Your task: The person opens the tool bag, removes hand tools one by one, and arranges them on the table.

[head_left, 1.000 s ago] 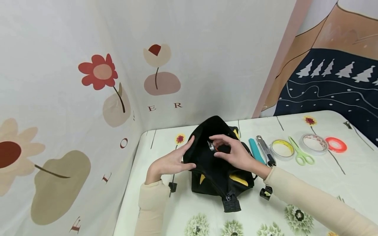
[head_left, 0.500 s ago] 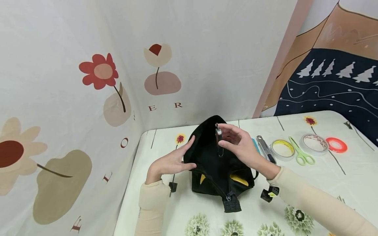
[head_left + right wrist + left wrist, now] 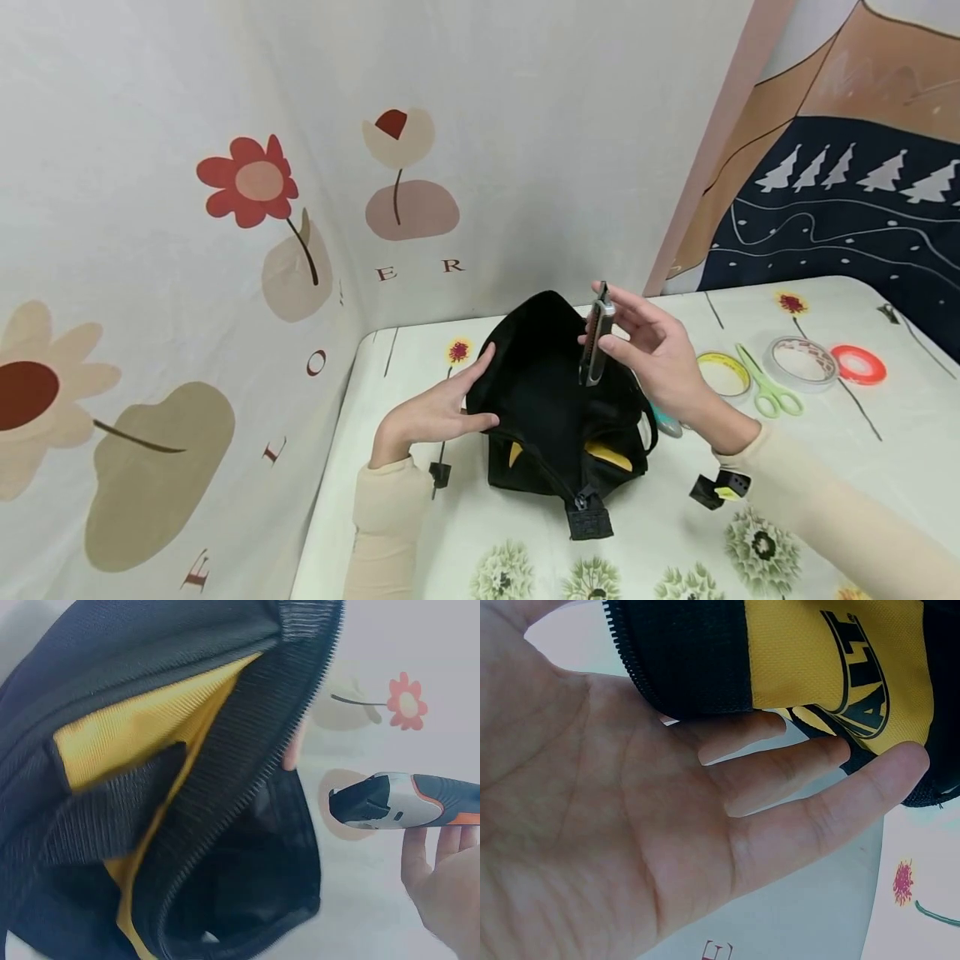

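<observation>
My right hand [image 3: 660, 358] holds a utility knife [image 3: 597, 337] between thumb and fingers, tilted upright over the right side of a black bag [image 3: 525, 392]. In the right wrist view the knife [image 3: 397, 801] shows a silver nose and a black-and-orange body. The bag's zipped mouth gapes wide, its inside dark. My left hand [image 3: 427, 408] is at the bag's left rim, thumb and forefinger spread along it. In the left wrist view straight fingers [image 3: 829, 817] lie against the bag's yellow lettered panel [image 3: 802, 660].
Right of the bag lie a yellow-cored tape roll [image 3: 723, 373], green scissors [image 3: 768, 383], a clear tape roll [image 3: 801, 363] and a red tape ring [image 3: 858, 365]. A teal-and-grey tool [image 3: 667, 422] is partly hidden by the bag and right hand. A fabric wall rises behind the table.
My right hand has lifted the utility knife out of the bag's mouth and moved up and right with it. The left hand stays at the rim.
</observation>
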Action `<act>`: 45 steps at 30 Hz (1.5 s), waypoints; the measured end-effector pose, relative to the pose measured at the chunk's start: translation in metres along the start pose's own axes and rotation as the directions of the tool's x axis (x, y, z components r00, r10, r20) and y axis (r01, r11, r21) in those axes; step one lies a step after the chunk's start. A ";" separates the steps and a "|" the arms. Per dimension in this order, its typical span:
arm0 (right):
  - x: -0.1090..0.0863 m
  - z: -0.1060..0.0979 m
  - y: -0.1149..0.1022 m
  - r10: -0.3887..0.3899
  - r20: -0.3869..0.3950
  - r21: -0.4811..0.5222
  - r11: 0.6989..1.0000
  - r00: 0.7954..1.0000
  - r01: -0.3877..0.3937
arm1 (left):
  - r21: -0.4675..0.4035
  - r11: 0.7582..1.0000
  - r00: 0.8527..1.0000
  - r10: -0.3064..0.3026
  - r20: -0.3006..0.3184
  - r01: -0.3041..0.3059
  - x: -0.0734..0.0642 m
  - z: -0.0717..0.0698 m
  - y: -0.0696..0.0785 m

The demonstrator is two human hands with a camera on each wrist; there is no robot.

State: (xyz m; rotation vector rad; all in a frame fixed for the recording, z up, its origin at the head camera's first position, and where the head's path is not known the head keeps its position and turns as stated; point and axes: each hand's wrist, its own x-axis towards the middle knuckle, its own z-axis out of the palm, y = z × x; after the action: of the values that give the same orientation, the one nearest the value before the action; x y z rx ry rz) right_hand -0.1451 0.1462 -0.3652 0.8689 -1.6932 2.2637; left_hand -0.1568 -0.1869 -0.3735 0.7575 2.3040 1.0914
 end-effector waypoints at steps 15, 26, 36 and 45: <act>-0.009 -0.038 -0.035 -0.044 -0.100 0.023 0.999 0.994 0.047 | -0.005 1.000 1.000 0.002 -0.002 -0.002 0.000 0.000 0.001; -0.021 -0.071 -0.051 -0.046 -0.217 0.032 0.998 0.975 0.054 | 0.008 1.000 1.000 0.016 -0.002 -0.016 0.002 0.000 0.002; -0.028 -0.091 -0.054 -0.116 -0.280 0.010 0.992 0.953 0.124 | 0.022 0.999 1.000 0.024 -0.005 -0.024 0.001 0.000 0.000; -0.031 -0.105 -0.062 -0.044 -0.436 0.047 0.996 0.899 0.072 | 0.022 0.999 1.000 0.025 -0.004 -0.025 0.001 0.000 0.001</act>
State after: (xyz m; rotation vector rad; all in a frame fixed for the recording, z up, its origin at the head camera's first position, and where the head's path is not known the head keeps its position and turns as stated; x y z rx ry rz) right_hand -0.1258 0.2698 -0.3503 0.3708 -1.3823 2.2621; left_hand -0.1579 -0.1857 -0.3729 0.7951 2.3195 1.0818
